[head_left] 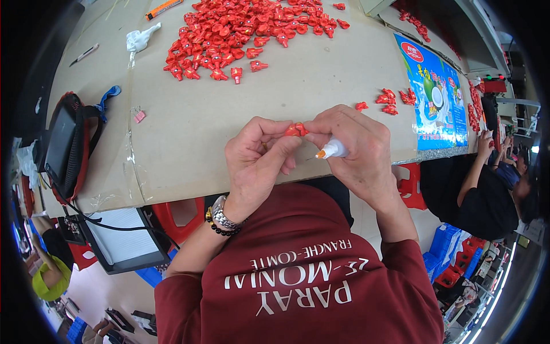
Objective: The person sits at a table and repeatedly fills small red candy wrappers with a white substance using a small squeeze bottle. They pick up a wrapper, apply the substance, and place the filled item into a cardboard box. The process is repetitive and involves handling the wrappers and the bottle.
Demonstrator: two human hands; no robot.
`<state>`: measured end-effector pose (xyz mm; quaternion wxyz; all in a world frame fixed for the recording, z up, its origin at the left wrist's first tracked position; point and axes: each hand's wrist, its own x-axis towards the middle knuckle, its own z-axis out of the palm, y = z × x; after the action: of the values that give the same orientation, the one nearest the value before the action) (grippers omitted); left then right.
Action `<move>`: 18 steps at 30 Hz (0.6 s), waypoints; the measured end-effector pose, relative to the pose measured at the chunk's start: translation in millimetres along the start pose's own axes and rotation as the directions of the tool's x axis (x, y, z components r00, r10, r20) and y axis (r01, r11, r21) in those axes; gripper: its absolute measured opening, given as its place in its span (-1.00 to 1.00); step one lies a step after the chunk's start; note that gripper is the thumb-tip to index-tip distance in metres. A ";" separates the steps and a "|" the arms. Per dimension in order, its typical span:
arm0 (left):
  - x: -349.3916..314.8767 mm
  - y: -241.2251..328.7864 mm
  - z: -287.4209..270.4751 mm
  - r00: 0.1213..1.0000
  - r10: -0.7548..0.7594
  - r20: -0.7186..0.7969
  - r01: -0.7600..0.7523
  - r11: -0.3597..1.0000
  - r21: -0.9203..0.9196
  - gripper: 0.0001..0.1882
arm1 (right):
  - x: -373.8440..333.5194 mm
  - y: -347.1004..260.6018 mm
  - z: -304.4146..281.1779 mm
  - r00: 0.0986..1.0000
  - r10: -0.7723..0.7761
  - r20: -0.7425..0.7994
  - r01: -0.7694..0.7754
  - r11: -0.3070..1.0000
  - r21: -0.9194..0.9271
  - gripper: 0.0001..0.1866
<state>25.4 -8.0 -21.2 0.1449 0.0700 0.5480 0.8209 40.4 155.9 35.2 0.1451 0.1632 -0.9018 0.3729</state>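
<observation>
Over the near side of the table, my left hand (pixel 258 152) pinches a small glossy red figure-like piece (pixel 296 129) between thumb and fingertips. My right hand (pixel 360 146) meets it from the other side, its fingertips at the piece's right end. Tucked in the right hand is a small white squeeze bottle (pixel 337 149) with an orange tip, pointing down to the left. The bottle's tip is apart from the red piece. Several similar red pieces (pixel 389 100) lie in a loose group to the right of my hands.
A large heap of red pieces (pixel 229 37) covers the table's far middle. At the left are a black-and-red case (pixel 71 149), a crumpled white wrapper (pixel 140 39), a pen (pixel 84 54) and a pink clip (pixel 138 116). A blue printed sheet (pixel 432 92) lies right; a co-worker (pixel 475 189) sits beyond.
</observation>
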 end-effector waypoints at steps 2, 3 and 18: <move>-1.2 -3.7 -2.5 0.999 0.044 0.025 -0.045 0.998 0.051 -0.87 | -1.0 1.1 -1.3 1.000 0.006 0.025 -0.005 1.000 -0.020 -0.85; -1.9 -4.9 -3.3 0.997 0.065 0.038 -0.068 0.995 0.076 -0.85 | -1.0 2.6 -2.4 0.999 0.019 0.047 -0.018 1.000 -0.009 -0.84; -4.1 -11.5 -0.8 0.982 0.187 0.038 -0.190 0.952 0.238 -0.92 | -7.3 16.5 5.6 0.976 0.187 0.108 -0.205 0.960 0.192 -0.82</move>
<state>30.9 -5.9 -31.9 0.0605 0.1450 0.6332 0.7579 39.6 164.2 18.3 0.0500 0.1035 -0.8767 0.4672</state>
